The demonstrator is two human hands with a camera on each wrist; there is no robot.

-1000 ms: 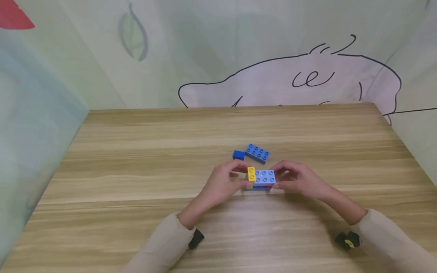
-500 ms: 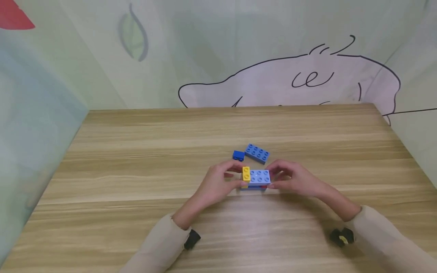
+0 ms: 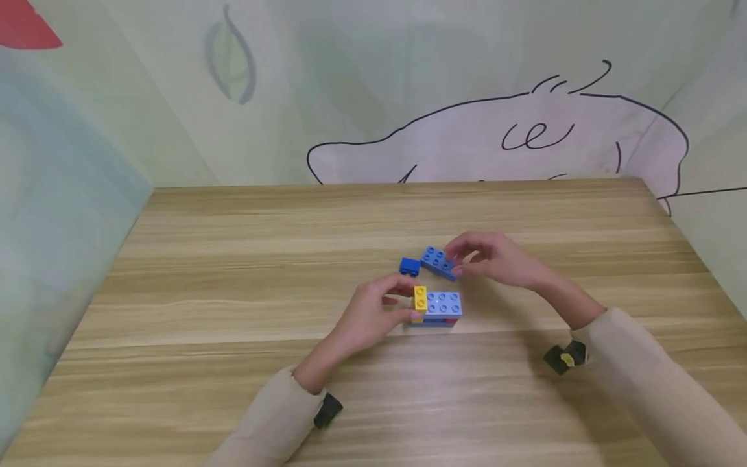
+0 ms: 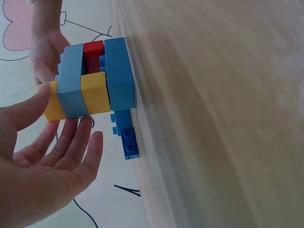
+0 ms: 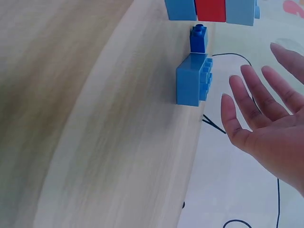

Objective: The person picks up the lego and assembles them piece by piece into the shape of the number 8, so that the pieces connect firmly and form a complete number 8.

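A small stack of toy building bricks (image 3: 445, 303) stands on the table in front of me. It has a light blue brick at the bottom, yellow (image 4: 95, 93) and red (image 5: 211, 9) bricks in the middle, and a light blue brick with a top yellow brick (image 3: 420, 296) above. My left hand (image 3: 370, 314) pinches that top yellow brick between thumb and fingers. Over the right end of a loose blue brick (image 3: 433, 261) hovers my right hand (image 3: 496, 261). In the right wrist view its fingers are spread and apart from that brick.
A smaller dark blue brick (image 3: 410, 266) lies just left of the loose blue brick, behind the stack. The wooden table (image 3: 262, 259) reaches back to a wall covering (image 3: 362, 78) with line drawings.
My right hand has let go of the stack's right end and moved back to the loose blue brick. Earlier, both hands shifted the stack slightly left; the left hand keeps its hold.
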